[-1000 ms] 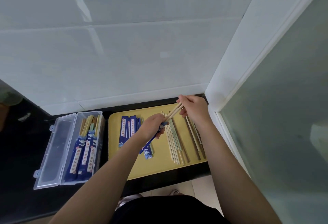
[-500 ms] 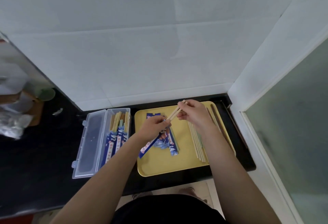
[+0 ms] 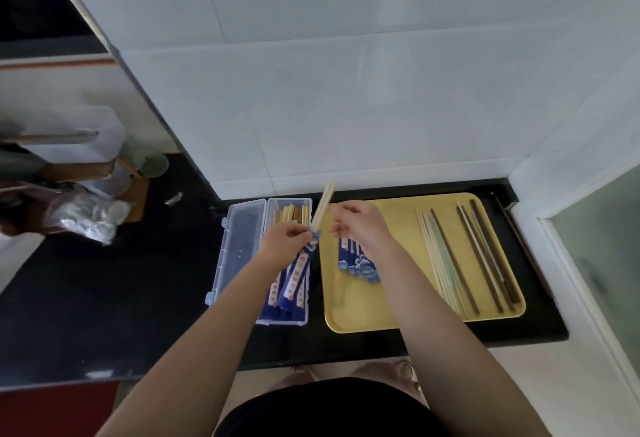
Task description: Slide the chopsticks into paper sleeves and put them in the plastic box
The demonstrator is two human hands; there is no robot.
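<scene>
- Head view: the left hand (image 3: 285, 240) pinches the top of a blue paper sleeve (image 3: 298, 272) with a pair of chopsticks (image 3: 322, 205) pushed into it; their pale ends stick up and away past the fingers.
- The sleeved pair hangs over the open plastic box (image 3: 287, 321), directly beneath that hand, where more sleeved pairs already lie side by side.
- The right hand (image 3: 356, 225) sits just beside the left, near the chopstick shafts, fingers loosely curled and holding nothing that I can see.
- Step in hand, as I judge it: sleeving is done and this pair is being put away. The next move calls for tilting it flat to match its neighbours, lowering it in and letting go.
- Under the right hand lies a small stack of empty sleeves (image 3: 358, 265) on a yellow tray (image 3: 398, 322); further out to that hand's right lie bare chopsticks (image 3: 464, 260), pale and dark.
- The box's open lid (image 3: 239, 246) lies beyond the left hand on the black table (image 3: 104, 298), with blurred clutter well away.
- The raised ends could catch the box's far wall.
</scene>
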